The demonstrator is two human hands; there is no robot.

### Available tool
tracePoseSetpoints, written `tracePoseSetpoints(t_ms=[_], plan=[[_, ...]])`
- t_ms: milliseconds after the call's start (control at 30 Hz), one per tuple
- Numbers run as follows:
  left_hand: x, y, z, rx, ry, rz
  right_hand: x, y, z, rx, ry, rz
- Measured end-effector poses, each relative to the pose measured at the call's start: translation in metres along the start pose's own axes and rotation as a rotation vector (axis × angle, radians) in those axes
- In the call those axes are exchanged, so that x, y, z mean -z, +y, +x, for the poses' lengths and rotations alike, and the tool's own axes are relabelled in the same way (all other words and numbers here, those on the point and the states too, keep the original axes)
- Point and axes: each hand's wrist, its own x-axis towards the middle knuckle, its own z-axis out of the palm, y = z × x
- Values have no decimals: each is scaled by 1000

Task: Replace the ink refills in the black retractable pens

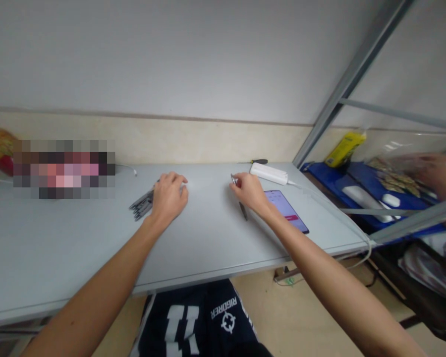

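Single pen (243,210) and pen bundle (141,204) at a pale table (208,243)

Single pen: slender, dark toward its lower end, bright at the upper tip; held at a slant over the right-centre of the table, pinched between the thumb and fingers of the right hand (248,189). Whether its lower end is touching the tabletop cannot be told.

Pen bundle: several dark, slim pieces, laid side by side on the left-centre of the table. Its upper part is covered by the left hand (168,196), whose fingers are bent; whether anything is gripped there cannot be told.

Phone (285,210): screen lit, laid flat, partly covered by the right forearm.

Power strip (269,173): white, placed just beyond the right hand; a white cable (330,208) is attached at its right end.

Screwdriver (259,161): black and yellow handle, laid near the wall, behind the power strip.

Cable plug (135,172): white, found at the rear left.

Beyond the metal frame, right: a yellow packet (345,149) and a co-worker's hand (440,173), blurred, are seen above a blue surface (334,179).
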Motion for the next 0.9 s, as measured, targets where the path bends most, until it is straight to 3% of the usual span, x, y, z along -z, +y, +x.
tracePoseSetpoints(t_ms=[133, 300, 500, 900], plan=[[1, -9, 0, 73, -50, 123, -7, 11, -9, -2, -27, -325], [3, -16, 0, 164, -154, 216, -13, 22, -22, 1, -58, -510], [9, -22, 4, 256, -266, 229, -4, 25, -33, 17, -29, -533], [5, -24, 4, 153, -300, 227, 17, 34, -79, -60, 66, -531]])
